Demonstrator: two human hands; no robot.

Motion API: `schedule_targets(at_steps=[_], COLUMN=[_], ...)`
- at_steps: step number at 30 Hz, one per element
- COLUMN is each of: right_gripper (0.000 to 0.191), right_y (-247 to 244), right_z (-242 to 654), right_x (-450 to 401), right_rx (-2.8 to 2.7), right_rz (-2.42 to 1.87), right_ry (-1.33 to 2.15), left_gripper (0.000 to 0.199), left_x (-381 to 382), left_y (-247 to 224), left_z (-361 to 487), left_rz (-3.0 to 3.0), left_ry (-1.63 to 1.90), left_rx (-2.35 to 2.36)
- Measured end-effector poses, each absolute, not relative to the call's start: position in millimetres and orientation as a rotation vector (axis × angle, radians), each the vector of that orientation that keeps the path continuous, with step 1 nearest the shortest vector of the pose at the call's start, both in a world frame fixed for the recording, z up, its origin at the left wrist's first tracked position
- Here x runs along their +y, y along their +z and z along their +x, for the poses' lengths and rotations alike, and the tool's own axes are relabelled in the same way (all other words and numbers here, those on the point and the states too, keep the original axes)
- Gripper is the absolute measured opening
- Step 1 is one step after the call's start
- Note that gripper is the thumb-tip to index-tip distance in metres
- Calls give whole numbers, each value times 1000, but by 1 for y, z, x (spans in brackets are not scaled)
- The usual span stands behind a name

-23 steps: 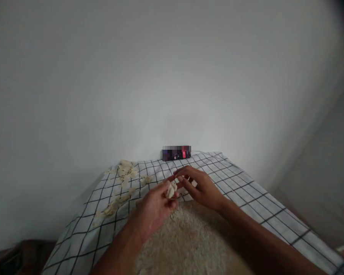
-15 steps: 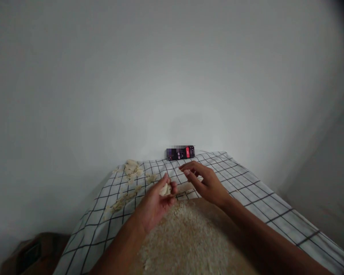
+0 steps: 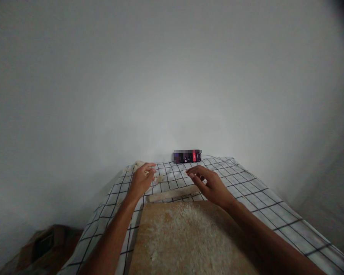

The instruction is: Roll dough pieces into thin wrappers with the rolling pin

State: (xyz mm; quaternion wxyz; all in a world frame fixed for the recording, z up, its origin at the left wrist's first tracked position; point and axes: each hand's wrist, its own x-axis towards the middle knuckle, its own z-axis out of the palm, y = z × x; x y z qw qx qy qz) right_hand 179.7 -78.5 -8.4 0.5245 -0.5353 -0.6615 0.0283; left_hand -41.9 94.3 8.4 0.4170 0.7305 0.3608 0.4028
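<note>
left hand (image 3: 141, 181) beside pale dough scraps (image 3: 138, 165) at far left of checked cloth (image 3: 246, 184) — fingers curved, cannot tell if pinching anything. right hand (image 3: 211, 184) by right end of rolling pin (image 3: 172, 194) — fingers bent, grip unclear too. floured board (image 3: 183, 236) nearer.

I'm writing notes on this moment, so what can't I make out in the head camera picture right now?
In the head view:
Rolling pin: right end hidden behind the right hand.
Dough scraps: partly covered by the left hand.
Board: near edge cut off by the picture's bottom.
Phone: screen partly pixelated, lettering too small.
</note>
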Motion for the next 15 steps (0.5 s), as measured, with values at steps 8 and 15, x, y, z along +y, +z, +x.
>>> schedule_targets(at_steps=[8,15], right_gripper=[40,41], right_y=[-16,-14], right_z=[184,188], right_x=[-74,-73], right_rx=[-1634,-1632], right_rz=[-1271,-1290], right_ry=[93,62], left_gripper=[49,19], left_x=[121,125], left_y=[-27,-25], left_z=[-16,-11], left_rz=[2626,2206], left_ry=[471,687], left_rx=[1538,1091])
